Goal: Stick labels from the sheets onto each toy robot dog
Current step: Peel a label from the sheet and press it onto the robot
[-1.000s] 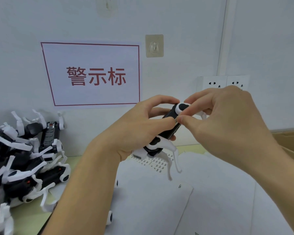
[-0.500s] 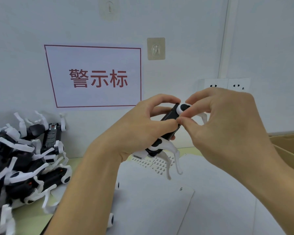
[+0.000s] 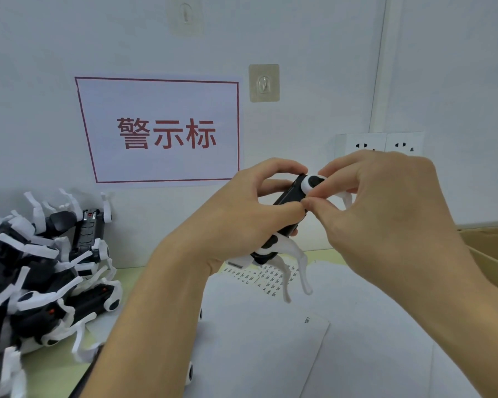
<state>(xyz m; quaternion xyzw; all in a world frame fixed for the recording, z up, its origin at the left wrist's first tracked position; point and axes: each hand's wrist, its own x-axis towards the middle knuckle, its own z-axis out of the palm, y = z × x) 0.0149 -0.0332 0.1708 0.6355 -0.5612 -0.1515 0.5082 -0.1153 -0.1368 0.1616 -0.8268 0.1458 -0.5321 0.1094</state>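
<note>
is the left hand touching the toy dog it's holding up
Touching. The head view shows the left hand with fingers and thumb curled round the toy dog's black body.

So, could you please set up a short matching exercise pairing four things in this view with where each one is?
Things:
1. toy robot dog
2. pile of toy robot dogs
3. cardboard box
4. label sheet

Places:
A. at the right edge of the view
B. flat on the table, below the hands
C. held up between the left hand and the right hand
D. heaped at the left, by the wall

Pairs: 1-C, 2-D, 3-A, 4-B
</note>
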